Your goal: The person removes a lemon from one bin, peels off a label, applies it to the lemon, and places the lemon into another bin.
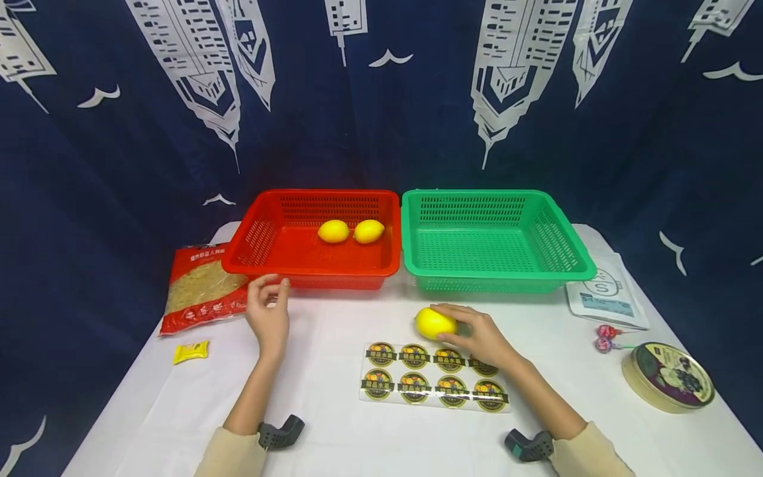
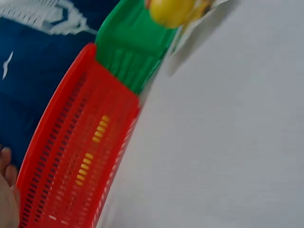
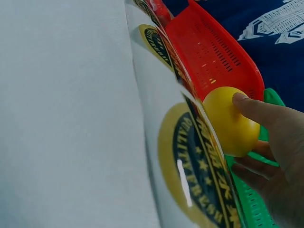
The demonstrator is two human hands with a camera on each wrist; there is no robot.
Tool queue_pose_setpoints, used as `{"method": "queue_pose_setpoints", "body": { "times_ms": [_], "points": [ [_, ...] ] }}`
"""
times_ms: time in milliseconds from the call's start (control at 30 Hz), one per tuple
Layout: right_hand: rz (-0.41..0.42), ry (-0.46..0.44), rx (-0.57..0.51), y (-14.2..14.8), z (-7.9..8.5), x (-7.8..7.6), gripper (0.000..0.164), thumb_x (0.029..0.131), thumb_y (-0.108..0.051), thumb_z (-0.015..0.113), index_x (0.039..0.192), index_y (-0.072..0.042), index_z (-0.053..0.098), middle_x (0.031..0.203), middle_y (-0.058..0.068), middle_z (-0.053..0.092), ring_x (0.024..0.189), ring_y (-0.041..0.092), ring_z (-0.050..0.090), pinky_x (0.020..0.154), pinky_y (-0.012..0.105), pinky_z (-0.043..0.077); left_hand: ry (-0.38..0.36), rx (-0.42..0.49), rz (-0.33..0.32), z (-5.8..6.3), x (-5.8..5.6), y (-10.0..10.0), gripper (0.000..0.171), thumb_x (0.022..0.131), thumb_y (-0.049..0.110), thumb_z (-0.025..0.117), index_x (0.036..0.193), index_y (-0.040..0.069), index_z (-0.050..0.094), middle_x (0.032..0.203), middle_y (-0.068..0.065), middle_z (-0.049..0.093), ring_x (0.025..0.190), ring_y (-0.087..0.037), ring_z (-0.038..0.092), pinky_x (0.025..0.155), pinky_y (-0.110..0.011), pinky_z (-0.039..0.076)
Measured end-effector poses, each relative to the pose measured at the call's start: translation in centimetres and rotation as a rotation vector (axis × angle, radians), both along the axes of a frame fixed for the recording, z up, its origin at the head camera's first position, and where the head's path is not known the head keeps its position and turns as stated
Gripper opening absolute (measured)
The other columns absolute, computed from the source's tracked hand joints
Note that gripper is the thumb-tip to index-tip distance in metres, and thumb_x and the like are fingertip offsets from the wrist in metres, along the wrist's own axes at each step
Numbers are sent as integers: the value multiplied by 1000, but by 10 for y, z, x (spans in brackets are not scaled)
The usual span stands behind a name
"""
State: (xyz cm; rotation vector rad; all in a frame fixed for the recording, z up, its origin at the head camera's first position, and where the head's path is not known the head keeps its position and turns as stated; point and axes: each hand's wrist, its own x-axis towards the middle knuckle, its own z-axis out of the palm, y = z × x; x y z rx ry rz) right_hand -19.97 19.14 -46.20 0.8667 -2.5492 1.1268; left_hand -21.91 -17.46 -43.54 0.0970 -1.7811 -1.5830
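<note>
My right hand (image 1: pixel 477 333) pinches a yellow lemon (image 1: pixel 434 323) between thumb and fingers, just above the back edge of a sticker sheet (image 1: pixel 432 377). In the right wrist view the thumb lies on top of the lemon (image 3: pixel 229 122), with fingers beneath. Two more lemons (image 1: pixel 333 231) lie side by side in the red basket (image 1: pixel 310 271). Near that basket's front left edge, my left hand (image 1: pixel 269 321) has loosely bent fingers and holds nothing. Only part of the left hand (image 2: pixel 7 194) enters the left wrist view.
A green basket (image 1: pixel 501 273) stands right of the red one. On the left lie a red pasta bag (image 1: pixel 203 288) and a yellow packet (image 1: pixel 191 352). At the right are a white pouch (image 1: pixel 608 298), two lollipops (image 1: pixel 605 344) and a round tin (image 1: pixel 667 377).
</note>
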Motion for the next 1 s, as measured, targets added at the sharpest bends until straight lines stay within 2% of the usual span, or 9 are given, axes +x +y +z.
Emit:
{"method": "queue_pose_setpoints", "body": {
  "times_ms": [100, 200, 267, 367, 467, 567, 667, 800, 1000],
  "points": [
    [-18, 43, -5, 0, 4, 0, 53, 76, -22, 76, 125, -12, 59, 126, 10, 56, 116, 31, 50, 96, 51, 40, -68, -190, -222, -7, 13, 13, 18, 82, 8, 70, 98, 3, 65, 73, -8, 66, 67, -8, 57, 60, -18, 47],
    [-41, 92, -26, -3, 10, 1, 51, 76, -18, 76, 123, -11, 59, 127, 8, 55, 117, 32, 48, 97, 50, 38, -179, -348, -433, -20, 21, 26, 20, 81, 12, 72, 100, 10, 68, 77, 0, 66, 68, -8, 60, 61, -19, 50],
    [-41, 120, -56, -8, 14, 4, 49, 76, -16, 76, 122, -11, 60, 126, 7, 56, 116, 31, 48, 99, 47, 38, -241, -439, -529, -29, 23, 33, 26, 80, 17, 73, 105, 13, 68, 81, 4, 65, 71, -8, 60, 63, -21, 51],
    [-5, 153, -115, -20, 18, 12, 46, 76, -13, 75, 120, -11, 62, 122, 5, 59, 114, 26, 51, 101, 37, 38, -275, -577, -618, -42, 26, 42, 36, 78, 26, 75, 111, 13, 67, 85, 5, 63, 76, -9, 58, 67, -24, 50],
    [43, 165, -150, -36, 17, 20, 43, 76, -12, 75, 118, -11, 63, 117, 2, 62, 110, 19, 54, 98, 27, 40, -276, -704, -632, -49, 30, 48, 43, 76, 32, 76, 112, 12, 67, 88, 6, 61, 83, -10, 53, 75, -30, 45],
    [62, 154, -154, -50, 13, 25, 40, 77, -14, 75, 116, -11, 64, 114, 0, 63, 106, 16, 57, 93, 25, 44, -262, -769, -620, -53, 33, 51, 42, 74, 35, 77, 108, 11, 70, 91, 5, 58, 87, -12, 49, 79, -34, 43],
    [59, 116, -167, -62, 8, 26, 37, 78, -14, 75, 113, -10, 66, 110, -1, 65, 99, 17, 61, 85, 28, 50, -251, -786, -605, -55, 34, 53, 36, 72, 32, 79, 102, 11, 72, 91, 6, 54, 88, -13, 48, 79, -35, 44],
    [67, 34, -216, -74, 2, 25, 32, 79, -9, 73, 110, -4, 66, 105, 4, 66, 86, 22, 64, 74, 29, 55, -253, -772, -596, -56, 33, 53, 28, 71, 26, 80, 95, 14, 74, 89, 8, 53, 86, -12, 49, 77, -35, 44],
    [63, -47, -164, -87, -3, 23, 31, 80, -12, 73, 109, -3, 67, 103, 4, 65, 84, 21, 62, 69, 24, 55, -247, -772, -602, -56, 33, 51, 24, 69, 26, 81, 90, 16, 75, 88, 10, 54, 85, -11, 48, 76, -34, 43]
  ]
}}
